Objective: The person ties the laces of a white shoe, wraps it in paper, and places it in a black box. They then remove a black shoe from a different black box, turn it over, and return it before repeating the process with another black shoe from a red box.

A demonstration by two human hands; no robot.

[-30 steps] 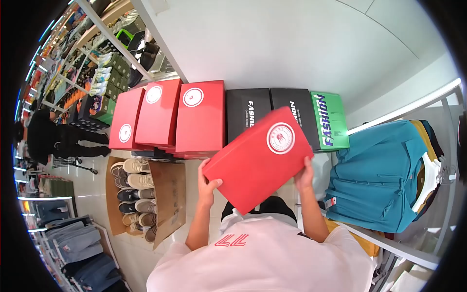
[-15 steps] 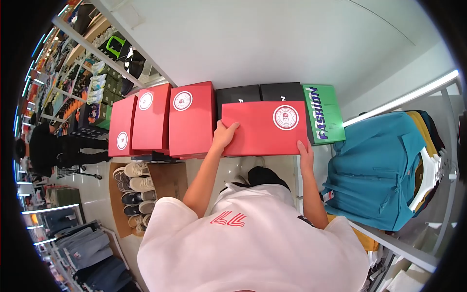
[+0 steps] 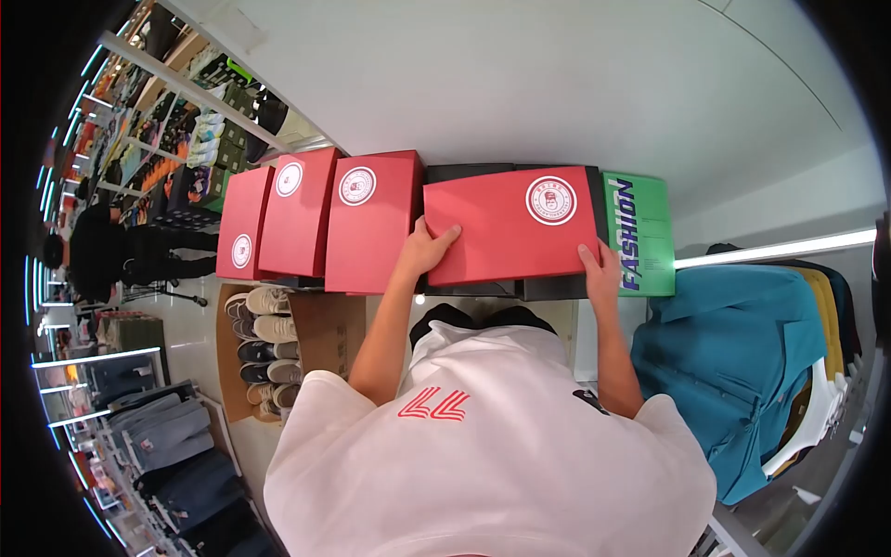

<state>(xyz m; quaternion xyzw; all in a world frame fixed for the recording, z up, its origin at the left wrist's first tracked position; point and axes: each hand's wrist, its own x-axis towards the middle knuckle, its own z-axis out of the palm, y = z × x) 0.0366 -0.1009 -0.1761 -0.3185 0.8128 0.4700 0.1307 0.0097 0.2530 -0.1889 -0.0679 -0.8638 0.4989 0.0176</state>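
As it lies flat, box (image 3: 501,230) runs sideways

Clothing and shoe shop, stacked shoe boxes (image 3: 371,223), hanging shirts (image 3: 733,353), stocked shelves (image 3: 176,139)

Red box (image 3: 510,227) hemmed: red stack (image 3: 371,223) close left, green box (image 3: 640,232) close right, wall (image 3: 510,84) behind.

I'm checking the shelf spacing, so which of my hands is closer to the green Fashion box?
Right. The right hand grips a corner of the red box, just beside the green box; the left hand holds its opposite edge, farther away.
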